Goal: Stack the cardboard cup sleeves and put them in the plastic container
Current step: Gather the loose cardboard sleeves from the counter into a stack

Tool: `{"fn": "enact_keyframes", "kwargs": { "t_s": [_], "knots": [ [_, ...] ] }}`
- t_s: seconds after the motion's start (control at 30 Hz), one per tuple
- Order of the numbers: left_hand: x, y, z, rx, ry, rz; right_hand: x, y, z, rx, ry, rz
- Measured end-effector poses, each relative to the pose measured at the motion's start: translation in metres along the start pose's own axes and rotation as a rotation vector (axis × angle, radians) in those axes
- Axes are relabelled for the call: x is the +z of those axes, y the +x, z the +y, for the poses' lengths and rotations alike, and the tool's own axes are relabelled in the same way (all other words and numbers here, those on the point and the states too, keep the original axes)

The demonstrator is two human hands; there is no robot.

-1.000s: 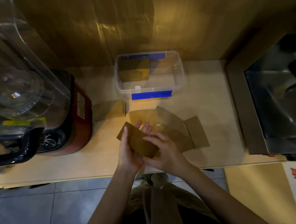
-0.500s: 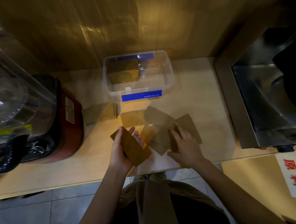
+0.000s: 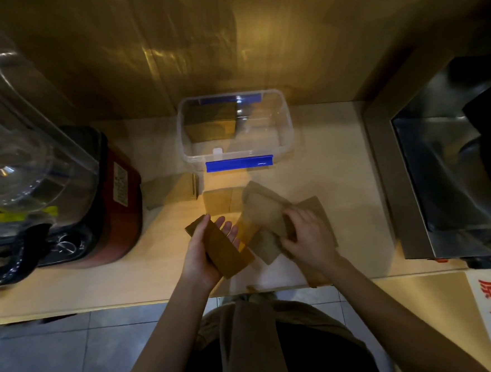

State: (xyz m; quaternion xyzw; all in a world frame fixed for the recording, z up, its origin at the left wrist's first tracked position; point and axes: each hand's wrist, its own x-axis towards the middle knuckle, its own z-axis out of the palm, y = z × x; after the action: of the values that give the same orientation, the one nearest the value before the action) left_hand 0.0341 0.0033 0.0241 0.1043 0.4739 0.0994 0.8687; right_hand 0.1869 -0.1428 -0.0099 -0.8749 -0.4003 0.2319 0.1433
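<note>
My left hand (image 3: 202,254) holds a small stack of flat brown cardboard sleeves (image 3: 224,249) edge-up over the counter's front. My right hand (image 3: 306,235) rests on the loose pile of sleeves (image 3: 265,210) spread on the counter, fingers curled on one sleeve's edge. One more sleeve (image 3: 217,201) lies flat behind the pile. The clear plastic container (image 3: 285,133) with blue clips stands at the back, open, with a stack of sleeves (image 3: 211,124) standing in its left end.
A blender with a red base (image 3: 117,200) and clear jar fills the left. A folded cardboard piece (image 3: 170,189) lies beside it. A steel appliance (image 3: 441,178) stands on the right. The counter's front edge (image 3: 101,304) runs just below my hands.
My right hand left the held stack and moved right onto the loose pile, where it has closed on a sleeve. The left hand keeps its stack.
</note>
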Motion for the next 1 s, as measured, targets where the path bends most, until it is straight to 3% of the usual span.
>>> {"fn": "enact_keyframes", "kwargs": {
  "t_s": [0.1, 0.33, 0.77, 0.9, 1.0],
  "knots": [
    [0.003, -0.002, 0.002, 0.015, 0.021, 0.003, -0.008, 0.026, -0.002, 0.029, -0.02, 0.058],
    [0.01, -0.01, 0.006, 0.061, 0.045, -0.011, 0.003, 0.045, 0.001, 0.099, -0.095, -0.104],
    [0.001, -0.006, 0.002, 0.059, -0.043, -0.022, -0.003, 0.057, -0.004, 0.1, -0.179, -0.099],
    [0.0, -0.003, 0.004, 0.045, -0.035, -0.021, -0.025, 0.055, -0.014, 0.131, -0.087, -0.162],
    [0.003, -0.002, 0.002, 0.037, -0.022, -0.038, -0.038, 0.041, -0.025, 0.09, 0.018, -0.081]
  ]
}}
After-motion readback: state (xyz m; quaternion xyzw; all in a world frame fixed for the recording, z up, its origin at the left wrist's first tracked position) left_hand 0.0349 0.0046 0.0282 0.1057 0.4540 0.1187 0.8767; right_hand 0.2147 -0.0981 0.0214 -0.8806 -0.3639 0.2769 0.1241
